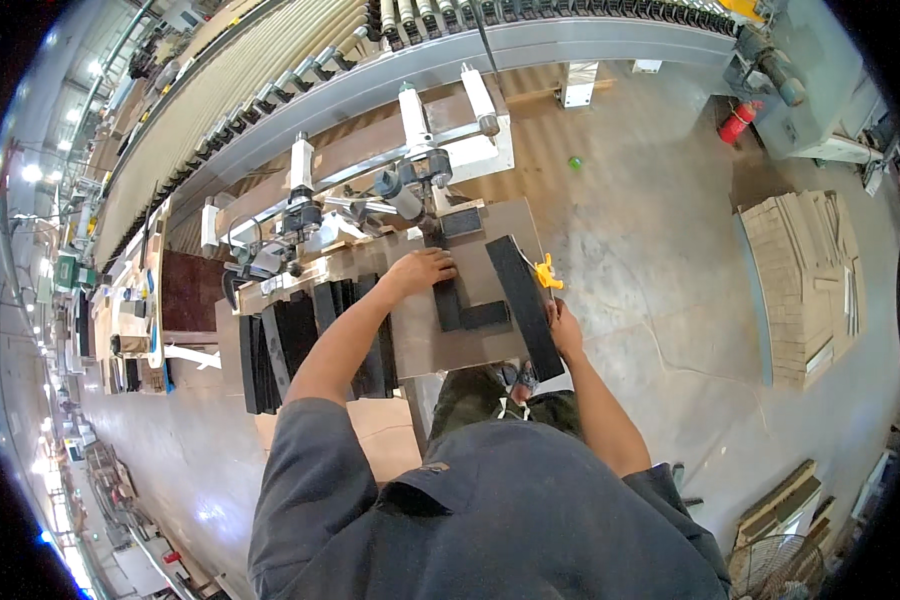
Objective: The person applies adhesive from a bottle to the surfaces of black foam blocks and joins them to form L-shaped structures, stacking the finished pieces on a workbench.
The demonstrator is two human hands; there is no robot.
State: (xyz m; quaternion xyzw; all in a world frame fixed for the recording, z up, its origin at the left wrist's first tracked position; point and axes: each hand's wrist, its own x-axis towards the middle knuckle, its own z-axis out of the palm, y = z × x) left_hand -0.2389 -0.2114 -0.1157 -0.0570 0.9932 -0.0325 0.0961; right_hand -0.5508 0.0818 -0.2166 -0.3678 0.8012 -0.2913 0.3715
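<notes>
Black strip [523,305] — right hand [566,330] holding; lengthwise away

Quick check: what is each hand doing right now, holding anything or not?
Left hand: fingers curled down on the short dark piece on the worktable; grip cannot be told.
Right hand: closed on the long black panel, beside a yellow clamp.

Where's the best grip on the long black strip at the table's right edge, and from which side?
Grip the long black strip near its near end, coming from the right, likely easiest: it lies flat along the table edge, that side is open, and the right hand already sits there. The left hand presses the L-shaped black piece.
</notes>
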